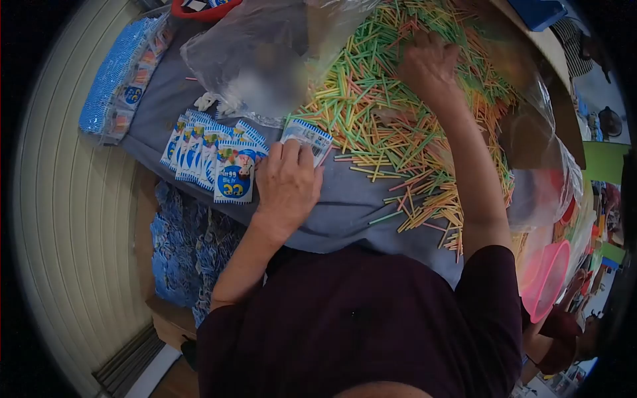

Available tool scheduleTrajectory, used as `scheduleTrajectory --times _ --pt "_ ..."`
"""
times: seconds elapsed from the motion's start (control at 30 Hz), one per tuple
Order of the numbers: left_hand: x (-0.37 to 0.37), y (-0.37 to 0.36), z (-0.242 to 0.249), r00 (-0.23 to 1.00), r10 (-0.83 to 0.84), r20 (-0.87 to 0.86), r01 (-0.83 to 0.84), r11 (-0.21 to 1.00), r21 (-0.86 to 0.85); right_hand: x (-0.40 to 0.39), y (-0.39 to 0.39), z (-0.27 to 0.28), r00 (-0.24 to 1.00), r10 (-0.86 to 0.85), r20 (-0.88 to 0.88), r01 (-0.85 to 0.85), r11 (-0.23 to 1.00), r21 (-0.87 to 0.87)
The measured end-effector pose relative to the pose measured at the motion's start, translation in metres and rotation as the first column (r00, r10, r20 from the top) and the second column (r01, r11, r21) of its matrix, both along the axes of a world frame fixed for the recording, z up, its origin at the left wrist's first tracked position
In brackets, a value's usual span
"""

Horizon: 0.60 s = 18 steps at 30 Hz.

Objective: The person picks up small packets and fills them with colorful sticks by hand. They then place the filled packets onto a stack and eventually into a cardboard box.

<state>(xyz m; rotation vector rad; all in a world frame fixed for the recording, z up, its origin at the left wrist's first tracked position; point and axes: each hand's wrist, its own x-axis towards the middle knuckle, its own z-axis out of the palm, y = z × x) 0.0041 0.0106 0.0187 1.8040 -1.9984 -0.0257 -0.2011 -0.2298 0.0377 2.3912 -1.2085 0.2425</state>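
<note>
While your left hand (288,178) lies, fingers bent, over a flat blue-and-white printed plastic sachet (317,137), your right hand (430,65) curls into a loose heap of thin, straight pastel sticks (371,93); whether either grips, I cannot tell. A careless sweep could roll sticks off the wrinkled grey cloth (345,219); nudging could slide the glossy, overlapping sachets (229,169) beside your left hand.
</note>
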Motion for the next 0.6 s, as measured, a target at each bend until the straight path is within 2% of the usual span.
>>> scheduleTrajectory --times 0.07,0.13,0.2,0.27,0.3,0.33,0.37,0.4,0.43,0.47,0.5,0.53,0.57,0.6 --pt "-0.008 -0.002 -0.012 0.999 0.002 0.048 -0.001 1.0 -0.023 0.007 -0.011 -0.018 0.997 -0.057 -0.059 0.041 0.97 -0.24" --pt "-0.01 -0.002 -0.019 0.983 -0.002 0.185 0.029 0.989 -0.144 0.008 -0.032 -0.041 0.991 -0.072 -0.109 0.039 0.958 -0.283" --pt "-0.008 -0.003 -0.021 0.986 0.022 0.165 0.004 0.988 -0.156 0.008 -0.045 -0.05 0.985 -0.09 -0.147 0.036 0.942 -0.334" --pt "-0.006 -0.005 -0.02 0.99 0.04 0.136 -0.016 0.985 -0.172 0.002 -0.051 -0.048 0.983 -0.034 -0.183 -0.014 0.966 -0.258" --pt "-0.004 -0.004 -0.019 0.999 0.011 -0.045 -0.021 0.975 -0.219 0.0 -0.049 -0.042 0.983 -0.034 -0.182 -0.014 0.966 -0.258" --pt "-0.001 -0.004 -0.017 0.974 -0.025 -0.223 -0.036 0.964 -0.264 -0.001 -0.042 -0.033 0.996 -0.019 -0.089 -0.005 0.965 -0.262" --pt "0.001 -0.004 -0.017 0.974 -0.018 -0.224 -0.042 0.964 -0.264 -0.002 -0.035 -0.023 1.0 0.001 0.004 0.001 0.964 -0.265" --pt "0.003 -0.003 -0.016 0.908 0.01 -0.419 -0.098 0.977 -0.19 -0.003 -0.03 -0.014 1.0 0.008 0.003 -0.007 0.965 -0.264" --pt "0.004 -0.002 -0.015 0.802 0.046 -0.595 -0.135 0.985 -0.105 -0.006 -0.025 -0.004 1.0 -0.004 0.022 0.008 0.988 -0.154" --pt "0.008 -0.002 -0.012 0.802 0.047 -0.596 -0.135 0.985 -0.104 -0.009 -0.019 0.002 0.999 -0.024 0.039 0.026 0.999 -0.044" --pt "0.012 -0.003 -0.007 0.795 0.075 -0.602 -0.107 0.994 -0.018 -0.009 -0.013 0.006 0.999 -0.028 0.037 0.029 0.999 -0.044" --pt "0.014 -0.005 -0.004 0.789 0.099 -0.607 -0.075 0.995 0.064 -0.008 -0.007 0.01 0.997 -0.062 0.052 0.06 0.998 0.028" --pt "0.014 -0.006 -0.006 0.788 0.09 -0.609 -0.068 0.996 0.058 -0.009 -0.004 0.013 0.993 -0.097 0.065 0.09 0.991 0.097" --pt "0.014 -0.007 -0.01 0.844 0.027 -0.535 -0.045 0.999 -0.021 -0.012 -0.003 0.013 0.993 -0.102 0.065 0.096 0.991 0.09"
